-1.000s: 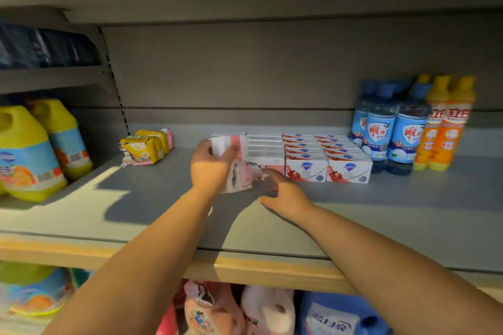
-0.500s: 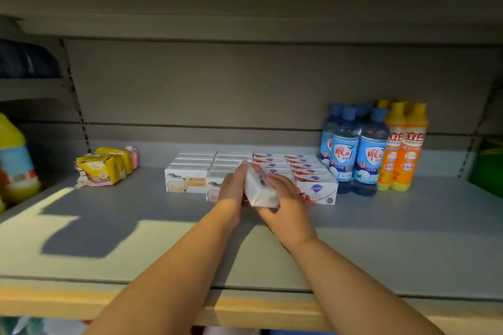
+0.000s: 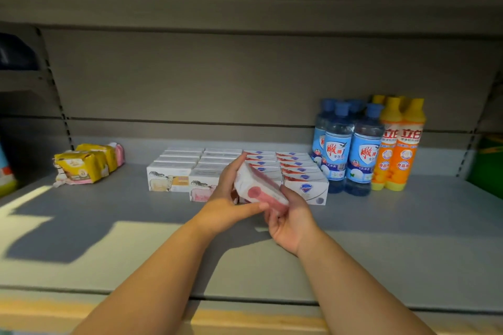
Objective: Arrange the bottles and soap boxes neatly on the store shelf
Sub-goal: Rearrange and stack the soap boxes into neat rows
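Placement step: left hand (image 3: pixel 227 200) and right hand (image 3: pixel 292 221) grip a tilted pink soap box (image 3: pixel 260 189), which likely needs levelling before seating against the soap box rows (image 3: pixel 295 170).

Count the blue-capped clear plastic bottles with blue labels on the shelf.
4 blue-capped bottles: front left, front right, back left, and back right with mostly its cap showing. More may hide behind.

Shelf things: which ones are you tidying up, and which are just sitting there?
Being tidied: soap box held by left hand and right hand; rows of soap boxes; blue bottles; orange bottles.
Just sitting there: yellow packets; jug at the left edge.
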{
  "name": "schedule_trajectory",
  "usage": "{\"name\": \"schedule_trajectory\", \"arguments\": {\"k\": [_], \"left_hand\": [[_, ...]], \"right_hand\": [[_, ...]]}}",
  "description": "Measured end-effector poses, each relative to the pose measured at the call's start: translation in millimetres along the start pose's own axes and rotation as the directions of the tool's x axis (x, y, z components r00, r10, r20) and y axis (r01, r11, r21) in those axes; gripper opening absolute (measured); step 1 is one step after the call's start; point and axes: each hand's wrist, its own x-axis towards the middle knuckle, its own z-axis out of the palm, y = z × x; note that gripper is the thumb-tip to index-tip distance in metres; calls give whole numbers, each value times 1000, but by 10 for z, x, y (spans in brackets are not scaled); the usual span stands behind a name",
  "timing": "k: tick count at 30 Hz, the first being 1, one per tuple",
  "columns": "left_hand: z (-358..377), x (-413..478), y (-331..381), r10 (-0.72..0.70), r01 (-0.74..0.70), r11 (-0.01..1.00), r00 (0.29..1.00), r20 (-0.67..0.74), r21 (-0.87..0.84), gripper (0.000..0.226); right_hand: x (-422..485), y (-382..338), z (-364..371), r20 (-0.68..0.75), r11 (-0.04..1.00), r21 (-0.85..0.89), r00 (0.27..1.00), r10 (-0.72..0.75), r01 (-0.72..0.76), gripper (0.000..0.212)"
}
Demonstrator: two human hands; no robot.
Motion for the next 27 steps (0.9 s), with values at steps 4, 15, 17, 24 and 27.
{"name": "schedule_trajectory", "arguments": {"k": [4,15,17,24,27], "left_hand": [[23,35,-5,24,-26,1000,993,-115,-13,85],[10,86,-53,-290,212,896,945,-152,-390,61],[8,83,-35,-310,227,890,937,-159,-396,56],[0,28,27,-162,163,987,967,-195,-9,36],[-24,-5,10,-34,51,991,990,-133,125,75]], "right_hand": [[23,-18,1,-16,985,-171,1000,14,-17,43],[-26,86,84,219,733,-478,874,-433,483,41],[-38,88,74,237,679,-512,847,-477,525,33],[13,31,51,78,878,-352,945,-317,324,27],[-23,6,31,75,948,-264,984,-163,177,28]]}}
